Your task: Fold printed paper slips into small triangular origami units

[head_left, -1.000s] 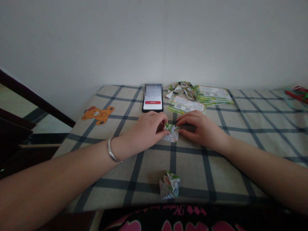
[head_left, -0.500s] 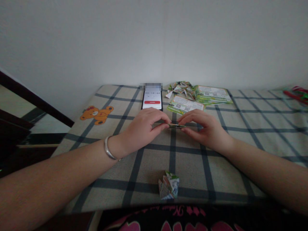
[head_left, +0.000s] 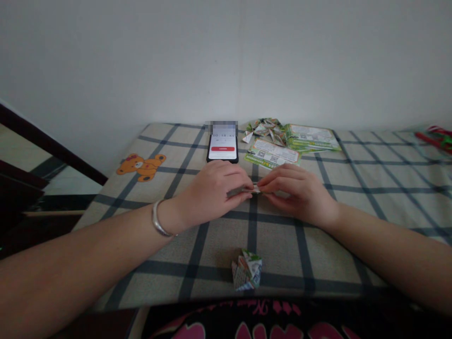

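Observation:
Between my fingertips, just above the checked cloth, is a small folded piece of paper (head_left: 256, 189), mostly hidden by the fingers. My left hand (head_left: 222, 186) pinches its left end, a silver bangle on the wrist. From the other side my right hand (head_left: 302, 190) grips the right end, thumb below and fingers on top. Close to the table's front edge sits a folded paper piece (head_left: 247, 270) with pointed tips and printed text. Behind my right hand lies a flat printed green-and-white leaflet (head_left: 271, 154).
A phone (head_left: 222, 147) with a timer on its screen lies near the wall. Folded paper pieces (head_left: 266, 129) and a stack of leaflets (head_left: 312, 138) are right of it. An orange bear cutout (head_left: 141, 167) is at left, a red and green item (head_left: 438, 139) at far right.
My fingertips have drawn closer together over the folded paper, covering more of it. My right hand has shifted slightly left and down. The other things stay where they were.

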Demonstrator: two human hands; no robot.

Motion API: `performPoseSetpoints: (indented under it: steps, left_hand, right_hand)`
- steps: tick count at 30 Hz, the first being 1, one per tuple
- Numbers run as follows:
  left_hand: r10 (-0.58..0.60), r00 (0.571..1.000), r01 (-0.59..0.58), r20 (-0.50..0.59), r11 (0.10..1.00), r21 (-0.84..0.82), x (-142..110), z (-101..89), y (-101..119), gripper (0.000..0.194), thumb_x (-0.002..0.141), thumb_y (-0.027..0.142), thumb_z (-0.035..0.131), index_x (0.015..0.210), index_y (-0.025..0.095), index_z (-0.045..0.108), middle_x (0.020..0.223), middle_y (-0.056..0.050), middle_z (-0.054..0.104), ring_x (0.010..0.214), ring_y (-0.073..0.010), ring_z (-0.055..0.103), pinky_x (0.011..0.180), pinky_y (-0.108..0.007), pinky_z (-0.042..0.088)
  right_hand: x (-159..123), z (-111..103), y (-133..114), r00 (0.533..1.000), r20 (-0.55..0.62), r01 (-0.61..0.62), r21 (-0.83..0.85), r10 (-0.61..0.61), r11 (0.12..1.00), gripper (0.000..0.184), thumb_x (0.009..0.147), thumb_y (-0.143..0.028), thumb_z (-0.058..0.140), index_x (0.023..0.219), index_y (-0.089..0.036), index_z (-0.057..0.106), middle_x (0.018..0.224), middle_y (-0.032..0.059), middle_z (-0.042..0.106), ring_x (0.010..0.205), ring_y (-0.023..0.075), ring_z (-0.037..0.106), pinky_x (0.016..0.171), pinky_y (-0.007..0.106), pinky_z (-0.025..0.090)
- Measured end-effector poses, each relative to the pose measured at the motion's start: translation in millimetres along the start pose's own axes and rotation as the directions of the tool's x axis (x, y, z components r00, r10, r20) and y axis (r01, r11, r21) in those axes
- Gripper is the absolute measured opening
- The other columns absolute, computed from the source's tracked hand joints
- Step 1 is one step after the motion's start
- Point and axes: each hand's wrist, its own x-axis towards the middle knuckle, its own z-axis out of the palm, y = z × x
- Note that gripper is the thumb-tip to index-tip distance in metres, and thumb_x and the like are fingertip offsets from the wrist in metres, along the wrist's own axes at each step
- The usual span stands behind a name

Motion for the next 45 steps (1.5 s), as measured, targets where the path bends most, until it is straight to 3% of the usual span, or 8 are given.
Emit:
performPoseSetpoints:
  steps: [5, 12, 20, 29, 33, 38, 42, 45]
  left_hand:
    - [0.051, 0.999, -0.052, 0.018, 0.993, 0.107, -1.7, 1.4, -0.5, 0.013, 0.09, 0.027, 0.059, 0.083, 0.018, 0.065, 0.085, -0.002, 0.067, 0.085, -0.0166, 0.061, 0.08, -0.032, 0.045]
    - [0.252, 0.964, -0.267, 0.091, 0.901, 0.341, 0.3, -1.1, -0.1, 0.022, 0.095, 0.021, 0.05, 0.08, 0.018, 0.065, 0.08, -0.001, 0.067, 0.081, -0.0163, 0.059, 0.079, -0.033, 0.044]
    - [0.278, 0.952, -0.3, 0.127, 0.93, 0.211, 0.2, -4.2, -13.6, 0.024, 0.095, 0.02, 0.049, 0.084, 0.02, 0.07, 0.084, -0.003, 0.069, 0.084, -0.0163, 0.06, 0.082, -0.033, 0.047]
    - [0.2, 0.966, -0.198, 0.165, 0.98, -0.03, -2.0, 1.4, -21.8, 0.027, 0.092, 0.009, 0.044, 0.087, 0.017, 0.069, 0.098, -0.004, 0.069, 0.091, -0.0147, 0.064, 0.083, -0.028, 0.053]
    - [0.186, 0.965, -0.187, 0.185, 0.982, -0.016, -3.2, 3.9, -23.1, 0.026, 0.091, 0.009, 0.045, 0.088, 0.017, 0.069, 0.106, -0.005, 0.069, 0.095, -0.0158, 0.065, 0.086, -0.031, 0.054]
    - [0.265, 0.956, -0.28, 0.127, 0.953, 0.119, -3.1, 3.0, -21.2, 0.024, 0.092, 0.012, 0.045, 0.101, 0.015, 0.067, 0.111, -0.007, 0.069, 0.108, -0.0188, 0.062, 0.098, -0.036, 0.051]
    - [0.328, 0.931, -0.354, 0.16, 0.918, 0.18, 0.2, -0.6, -18.1, 0.021, 0.093, 0.017, 0.048, 0.097, 0.017, 0.068, 0.105, -0.005, 0.071, 0.1, -0.0185, 0.064, 0.096, -0.038, 0.05]
    - [0.313, 0.934, -0.345, 0.175, 0.917, 0.201, 1.5, -2.6, -15.9, 0.02, 0.092, 0.018, 0.05, 0.092, 0.019, 0.07, 0.098, -0.004, 0.072, 0.094, -0.019, 0.064, 0.09, -0.037, 0.051]
  right_hand:
    - [1.1, 1.3, -1.3, 0.999, 0.05, 0.009, 0.034, -0.011, 0.999, 0.006, 0.088, -0.019, 0.058, 0.091, -0.021, 0.063, 0.095, 0.0045, 0.071, 0.087, 0.0166, 0.064, 0.074, 0.032, 0.052]
    - [2.1, 5.1, -1.5, 0.984, 0.163, -0.061, -0.078, 0.073, 0.995, 0.019, 0.086, -0.022, 0.058, 0.104, -0.019, 0.062, 0.101, 0.0062, 0.069, 0.095, 0.0199, 0.061, 0.083, 0.035, 0.05]
    - [1.9, 3.9, 10.1, 0.973, 0.224, -0.046, -0.024, 0.05, 0.999, 0.025, 0.084, -0.025, 0.061, 0.109, -0.02, 0.061, 0.104, 0.0071, 0.069, 0.099, 0.0205, 0.063, 0.087, 0.038, 0.051]
    - [-0.5, 5.2, 12.8, 0.975, 0.218, -0.032, 0.002, 0.031, 0.999, 0.038, 0.083, -0.028, 0.065, 0.119, -0.017, 0.058, 0.126, 0.0111, 0.062, 0.122, 0.0224, 0.054, 0.105, 0.042, 0.043]
    - [0.7, 5.0, 9.5, 0.97, 0.236, -0.049, -0.024, 0.054, 0.998, 0.038, 0.081, -0.03, 0.066, 0.117, -0.019, 0.059, 0.119, 0.0094, 0.065, 0.111, 0.0233, 0.058, 0.098, 0.042, 0.047]
    - [1.7, 3.6, 6.3, 0.973, 0.205, -0.078, -0.153, 0.109, 0.985, 0.037, 0.081, -0.036, 0.067, 0.113, -0.019, 0.063, 0.109, 0.0082, 0.067, 0.101, 0.0255, 0.057, 0.091, 0.041, 0.046]
    - [0.4, 3.7, 7.2, 0.975, 0.189, -0.079, -0.197, 0.117, 0.977, 0.039, 0.083, -0.046, 0.066, 0.109, -0.018, 0.065, 0.105, 0.0089, 0.068, 0.097, 0.0254, 0.057, 0.089, 0.04, 0.045]
    - [-0.8, 1.9, 9.4, 0.975, 0.207, -0.037, -0.219, 0.083, 0.975, 0.047, 0.081, -0.057, 0.064, 0.106, -0.017, 0.067, 0.101, 0.0089, 0.068, 0.094, 0.0263, 0.056, 0.085, 0.04, 0.045]
